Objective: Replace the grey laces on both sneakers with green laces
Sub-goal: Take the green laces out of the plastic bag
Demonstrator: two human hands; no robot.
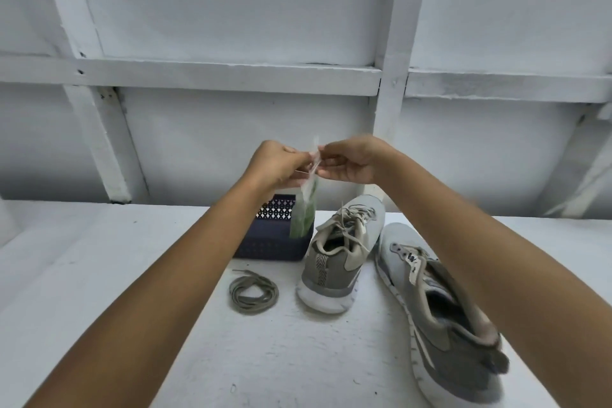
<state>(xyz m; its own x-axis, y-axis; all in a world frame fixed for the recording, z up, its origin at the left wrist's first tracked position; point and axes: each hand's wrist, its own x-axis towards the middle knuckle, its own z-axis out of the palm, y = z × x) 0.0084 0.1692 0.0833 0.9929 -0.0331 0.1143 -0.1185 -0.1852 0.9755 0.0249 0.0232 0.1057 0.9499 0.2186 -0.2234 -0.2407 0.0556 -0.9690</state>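
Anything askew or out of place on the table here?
Only the unlaced sneaker on the right, which lies tipped towards its side, tongue flopped out, while the laced sneaker stands upright. A grey lace lies coiled loose on the table near the basket. Nothing looks damaged or spilled.
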